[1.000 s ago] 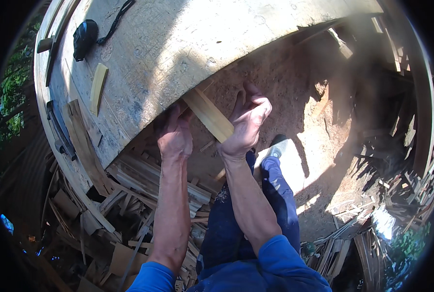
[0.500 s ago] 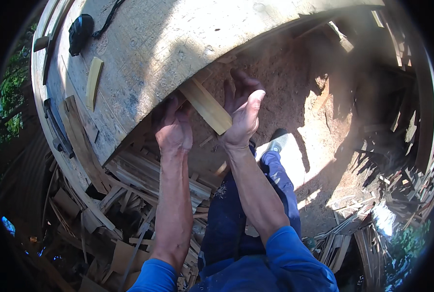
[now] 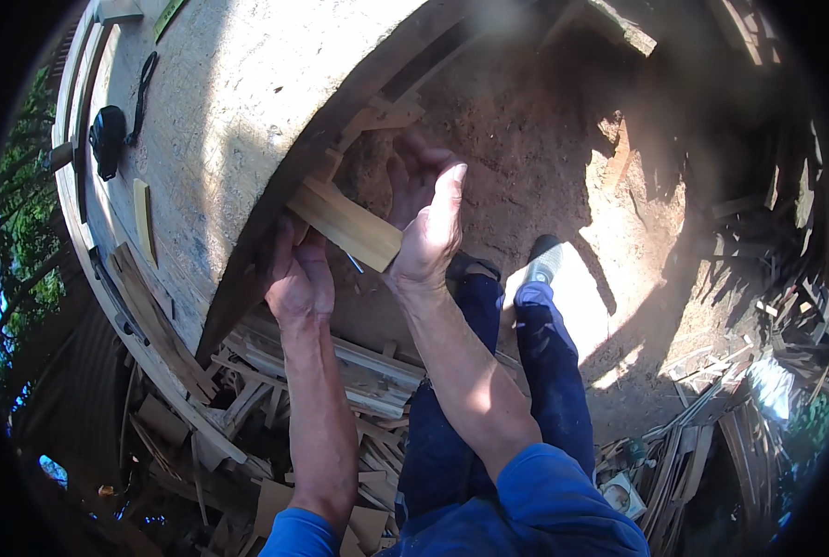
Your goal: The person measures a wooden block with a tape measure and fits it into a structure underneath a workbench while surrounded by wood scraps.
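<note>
A short pale board point(image 3: 347, 223) sticks out from under the workbench edge, tilted down toward me. My right hand point(image 3: 430, 218) is open at its outer end, fingers apart and thumb raised; the heel of the palm appears to touch the board. My left hand point(image 3: 301, 283) reaches up beside the board beneath the bench edge. Its fingertips are lost in shadow, so their grip is unclear. A thin, light-tipped rod point(image 3: 354, 263) shows just below the board. The workbench point(image 3: 256, 102) has a worn, dusty wooden top.
On the bench top lie a black tape measure point(image 3: 107, 141) with a strap, a small wood strip point(image 3: 144, 221) and a longer plank point(image 3: 154, 316). Scrap wood point(image 3: 377, 464) is piled below. More offcuts point(image 3: 693, 455) lie at the right, near the dirt floor point(image 3: 563, 148).
The view has shifted, so the bench appears farther left and shows more of its underside. Both hands and the board appear farther left and slightly lower in the picture, still close together.
</note>
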`<action>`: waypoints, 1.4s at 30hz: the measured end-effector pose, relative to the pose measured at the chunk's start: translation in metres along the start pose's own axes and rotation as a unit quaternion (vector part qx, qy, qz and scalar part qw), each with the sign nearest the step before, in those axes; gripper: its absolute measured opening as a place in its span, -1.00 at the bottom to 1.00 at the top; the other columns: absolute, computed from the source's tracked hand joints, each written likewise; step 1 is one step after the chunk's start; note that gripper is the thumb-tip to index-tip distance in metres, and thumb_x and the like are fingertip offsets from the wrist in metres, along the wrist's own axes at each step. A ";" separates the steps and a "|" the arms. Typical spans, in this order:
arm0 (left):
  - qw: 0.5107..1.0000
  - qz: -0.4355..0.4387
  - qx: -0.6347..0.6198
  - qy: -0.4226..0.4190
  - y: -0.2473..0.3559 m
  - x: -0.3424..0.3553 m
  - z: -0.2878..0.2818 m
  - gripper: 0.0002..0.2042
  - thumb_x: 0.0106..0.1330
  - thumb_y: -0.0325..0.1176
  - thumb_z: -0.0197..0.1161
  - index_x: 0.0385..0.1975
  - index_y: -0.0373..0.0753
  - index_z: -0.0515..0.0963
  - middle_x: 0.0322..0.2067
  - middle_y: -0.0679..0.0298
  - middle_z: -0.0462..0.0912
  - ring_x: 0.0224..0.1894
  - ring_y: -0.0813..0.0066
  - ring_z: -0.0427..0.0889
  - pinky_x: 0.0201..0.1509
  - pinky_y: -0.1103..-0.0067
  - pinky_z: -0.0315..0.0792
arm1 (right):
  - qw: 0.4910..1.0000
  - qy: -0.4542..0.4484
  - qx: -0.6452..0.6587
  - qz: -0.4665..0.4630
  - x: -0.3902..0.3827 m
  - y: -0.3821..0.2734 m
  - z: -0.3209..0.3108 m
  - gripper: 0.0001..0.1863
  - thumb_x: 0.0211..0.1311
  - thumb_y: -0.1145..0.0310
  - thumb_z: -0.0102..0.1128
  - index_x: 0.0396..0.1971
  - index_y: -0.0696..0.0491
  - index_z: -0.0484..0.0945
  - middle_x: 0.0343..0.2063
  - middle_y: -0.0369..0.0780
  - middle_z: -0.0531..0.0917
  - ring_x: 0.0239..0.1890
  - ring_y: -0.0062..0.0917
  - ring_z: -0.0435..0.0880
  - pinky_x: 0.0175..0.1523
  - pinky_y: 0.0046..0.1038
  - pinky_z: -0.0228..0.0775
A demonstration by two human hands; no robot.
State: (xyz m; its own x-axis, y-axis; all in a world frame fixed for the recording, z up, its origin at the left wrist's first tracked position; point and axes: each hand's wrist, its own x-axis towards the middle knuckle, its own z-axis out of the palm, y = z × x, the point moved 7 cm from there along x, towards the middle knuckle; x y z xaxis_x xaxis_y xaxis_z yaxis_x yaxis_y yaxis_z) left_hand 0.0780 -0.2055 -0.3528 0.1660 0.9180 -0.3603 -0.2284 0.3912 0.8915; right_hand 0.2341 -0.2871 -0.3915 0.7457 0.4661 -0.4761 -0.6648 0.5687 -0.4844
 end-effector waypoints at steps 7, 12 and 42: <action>1.000 -0.013 0.016 -0.020 0.002 -0.001 -0.001 -0.58 0.52 -0.33 0.08 0.33 -0.23 0.35 0.26 0.17 0.47 0.29 0.27 0.45 0.42 0.27 0.30 | 0.998 0.036 0.017 0.045 -0.025 0.012 -0.054 -0.45 0.58 -0.09 -0.27 0.08 0.14 0.35 0.07 -0.04 0.52 0.12 -0.32 0.52 0.27 -0.22 0.29; 0.998 0.017 0.054 0.006 -0.006 0.001 -0.015 -0.59 0.56 -0.23 0.03 0.32 -0.20 0.36 0.23 0.20 0.49 0.27 0.30 0.46 0.40 0.30 0.29 | 0.992 0.000 -0.015 0.125 -0.041 0.021 -0.072 -0.44 0.53 -0.05 -0.11 0.11 0.20 0.36 0.03 -0.03 0.54 0.08 -0.34 0.55 0.22 -0.27 0.34; 0.750 0.114 0.603 0.245 0.254 -0.090 -0.147 -0.33 0.10 -0.11 0.48 0.11 -0.44 0.42 -0.07 -0.06 0.49 0.09 -0.08 0.47 0.17 0.16 0.39 | 0.290 -0.331 -0.790 -0.426 0.036 -0.085 0.291 -0.39 0.26 0.21 0.21 0.32 -0.04 0.37 0.27 -0.03 0.41 0.31 -0.09 0.36 0.33 -0.02 0.17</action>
State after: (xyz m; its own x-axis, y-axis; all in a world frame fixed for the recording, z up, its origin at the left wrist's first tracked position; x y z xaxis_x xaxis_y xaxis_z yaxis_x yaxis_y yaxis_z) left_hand -0.1355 -0.1789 -0.1341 -0.1855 0.9816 0.0456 0.8865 0.1471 0.4388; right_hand 0.3310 -0.1217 -0.1542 0.1672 0.9384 0.3023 0.9736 -0.1090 -0.2003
